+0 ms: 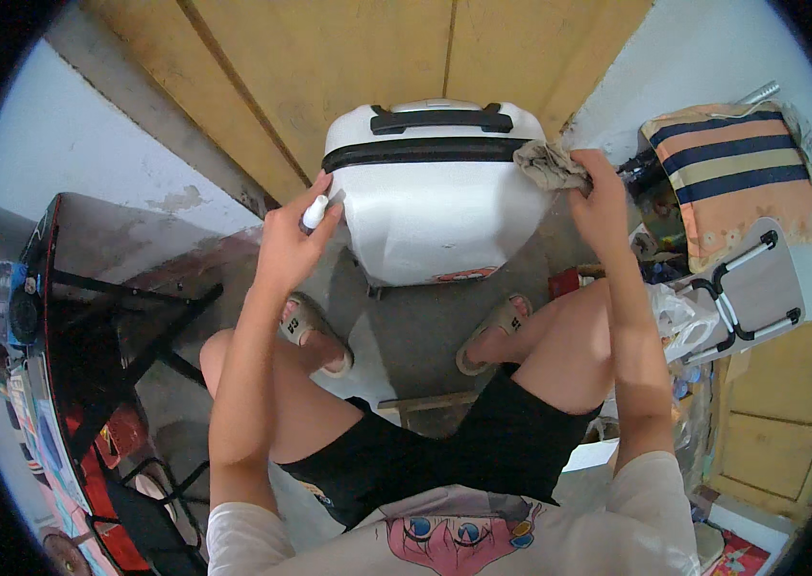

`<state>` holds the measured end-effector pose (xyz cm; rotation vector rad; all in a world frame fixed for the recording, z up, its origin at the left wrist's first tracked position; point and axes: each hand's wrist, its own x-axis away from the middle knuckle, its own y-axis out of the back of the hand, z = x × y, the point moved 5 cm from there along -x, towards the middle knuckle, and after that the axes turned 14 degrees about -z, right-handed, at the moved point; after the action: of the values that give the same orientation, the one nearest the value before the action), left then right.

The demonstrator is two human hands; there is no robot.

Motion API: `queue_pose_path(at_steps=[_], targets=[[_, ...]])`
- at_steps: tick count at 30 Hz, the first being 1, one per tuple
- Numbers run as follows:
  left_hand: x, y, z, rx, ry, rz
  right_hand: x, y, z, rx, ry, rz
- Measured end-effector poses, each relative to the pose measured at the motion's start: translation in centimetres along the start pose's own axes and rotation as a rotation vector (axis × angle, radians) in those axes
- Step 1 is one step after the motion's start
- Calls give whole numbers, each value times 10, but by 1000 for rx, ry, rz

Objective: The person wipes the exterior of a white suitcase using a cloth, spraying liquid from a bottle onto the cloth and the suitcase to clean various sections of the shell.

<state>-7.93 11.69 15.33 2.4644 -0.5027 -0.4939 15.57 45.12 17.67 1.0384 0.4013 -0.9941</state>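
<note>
A white hard-shell suitcase [442, 216] stands upright on the floor before me, with a black carry handle [442, 122] on top and a black band around its upper part. My left hand [294, 234] is at the suitcase's left side and holds a small bottle with a white cap [315, 212]; its lower part is hidden in the hand. My right hand [599, 205] grips a crumpled grey-beige cloth [553, 165], which lies against the suitcase's upper right corner.
Yellow wooden doors [348, 57] rise behind the suitcase. At the left stands a black-framed table [53, 288] with things on it. A striped cloth [737, 165], a folded stool [759, 288] and a white plastic bag [676, 317] are at the right.
</note>
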Motion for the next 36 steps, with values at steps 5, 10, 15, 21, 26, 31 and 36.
queue_pose_path(at_steps=[5,10,15,21,26,31,36], targets=[[13,-7,-7,-23,-127,-29,-15,-11,-40,-68,-42,30],[36,-14,-16,-73,-167,12,-32,-31,-61,-153,-124,-30],[53,-12,-11,341,59,127,-28,-50,-92,-278,-265,-224],[72,-2,-10,623,257,201,-12,-16,-90,-480,-458,-321],[73,-14,-13,829,232,337,-16,-8,-86,-628,-487,-439],[71,-22,-20,993,241,417,-21,-3,-86,-651,-499,-442],[70,-26,-22,958,307,276,-19,2,-75,-650,-563,-427]])
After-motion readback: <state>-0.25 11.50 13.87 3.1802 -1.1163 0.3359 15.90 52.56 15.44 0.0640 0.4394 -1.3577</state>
